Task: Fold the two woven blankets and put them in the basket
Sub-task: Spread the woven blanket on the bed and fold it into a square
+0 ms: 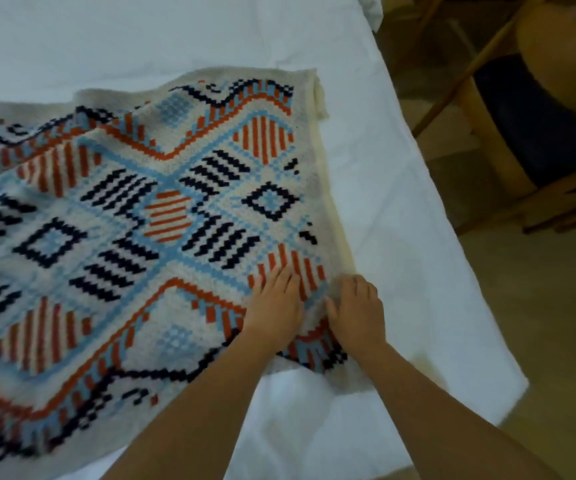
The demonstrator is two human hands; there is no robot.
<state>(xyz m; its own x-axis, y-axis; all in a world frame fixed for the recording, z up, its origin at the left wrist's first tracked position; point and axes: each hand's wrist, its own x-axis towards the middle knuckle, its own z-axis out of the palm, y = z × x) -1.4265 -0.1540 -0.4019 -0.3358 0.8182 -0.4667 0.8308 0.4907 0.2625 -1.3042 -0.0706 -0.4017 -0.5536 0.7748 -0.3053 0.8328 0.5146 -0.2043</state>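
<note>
A patterned woven blanket [148, 216] is spread on the white-covered counter [400, 237]. Near its right edge, the left hand [274, 303] and right hand [357, 311] are laid flat, fingers [281, 275] open, gripping nothing.

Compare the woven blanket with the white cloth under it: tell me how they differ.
The woven blanket is patterned in orange, light blue, navy and cream; the white cloth is plain. The blanket looks thick and knitted, with rumpled far edges, while the cloth looks thin and lies mostly smooth. The blanket covers only part of the cloth. Both are spread flat. The left hand and right hand press on the blanket's corner.
</note>
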